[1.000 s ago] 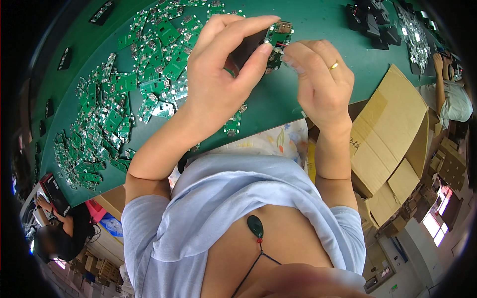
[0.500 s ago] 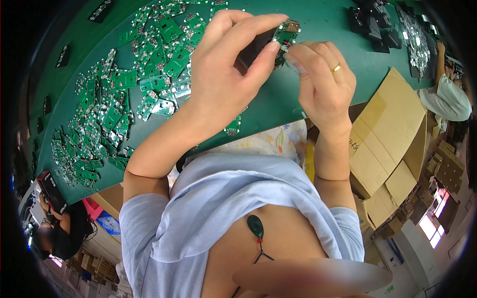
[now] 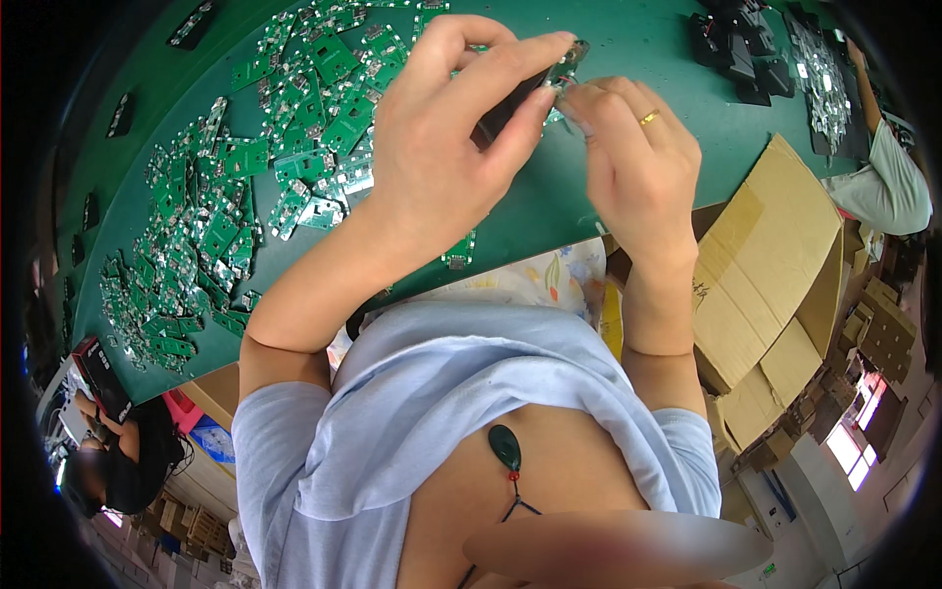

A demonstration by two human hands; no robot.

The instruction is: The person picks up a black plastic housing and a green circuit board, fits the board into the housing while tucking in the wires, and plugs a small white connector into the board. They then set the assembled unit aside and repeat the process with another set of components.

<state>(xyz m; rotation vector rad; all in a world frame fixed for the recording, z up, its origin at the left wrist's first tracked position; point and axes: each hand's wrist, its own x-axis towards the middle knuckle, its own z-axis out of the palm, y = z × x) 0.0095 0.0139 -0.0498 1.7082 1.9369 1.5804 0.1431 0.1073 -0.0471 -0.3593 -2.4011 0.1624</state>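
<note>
My left hand (image 3: 432, 147) is closed around a flat black case (image 3: 498, 116), held up over the table between thumb and fingers. From the case's far end sticks out a small green circuit board (image 3: 566, 67), now seen nearly edge-on. My right hand (image 3: 643, 157) wears a ring and pinches close against the board's near side. Its fingertips hide what they hold. Left of my hands, many loose green circuit boards (image 3: 334, 59) lie heaped on the green table (image 3: 549, 211), some of them just behind my left wrist.
Black casings (image 3: 731, 49) are piled at the far right, beside a stack of silvery boards (image 3: 819, 88). An open cardboard box (image 3: 760, 255) stands at the table's right edge. Another person's arm (image 3: 868, 98) reaches in there. A second person (image 3: 128, 447) sits at lower left.
The board in my left hand has tilted from showing its face to nearly edge-on. My right fingers have shifted slightly left and up against it.
</note>
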